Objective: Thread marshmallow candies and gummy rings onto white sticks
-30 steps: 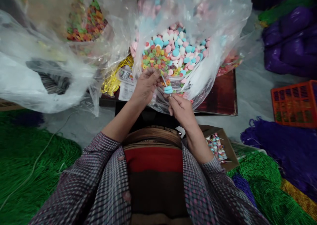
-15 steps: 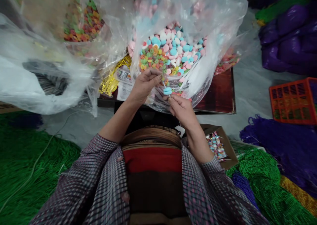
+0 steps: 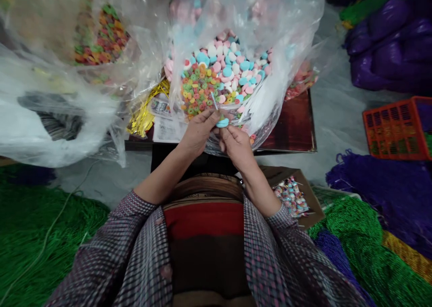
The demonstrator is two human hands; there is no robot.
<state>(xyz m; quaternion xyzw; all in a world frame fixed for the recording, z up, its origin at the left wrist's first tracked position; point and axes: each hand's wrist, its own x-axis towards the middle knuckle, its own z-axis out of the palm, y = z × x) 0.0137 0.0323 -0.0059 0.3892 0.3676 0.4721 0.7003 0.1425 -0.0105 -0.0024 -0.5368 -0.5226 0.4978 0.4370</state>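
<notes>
My two hands meet just in front of an open plastic bag of pink, white and blue candies [image 3: 227,70]. A blue candy [image 3: 222,123] sits on a thin white stick [image 3: 214,101] between them. My left hand [image 3: 199,131] is closed at the stick above the blue candy, fingertips pinched; whether they also hold a small ring candy is too small to tell. My right hand [image 3: 236,145] pinches just below the blue candy. Ring-shaped gummies [image 3: 200,87] lie in the bag beyond my fingers, beside a bundle of white sticks [image 3: 265,100].
Gold twist ties [image 3: 143,118] and a printed paper [image 3: 168,129] lie left of the bag on the dark table [image 3: 293,129]. Another bag of ring gummies [image 3: 110,37] stands at the upper left. A cardboard box [image 3: 312,203] with wrapped candies is at my right, near an orange crate [image 3: 396,129].
My hands have come closer together around the blue candy. The stick's upper end now projects above my left fingertips. The whole view has shifted slightly.
</notes>
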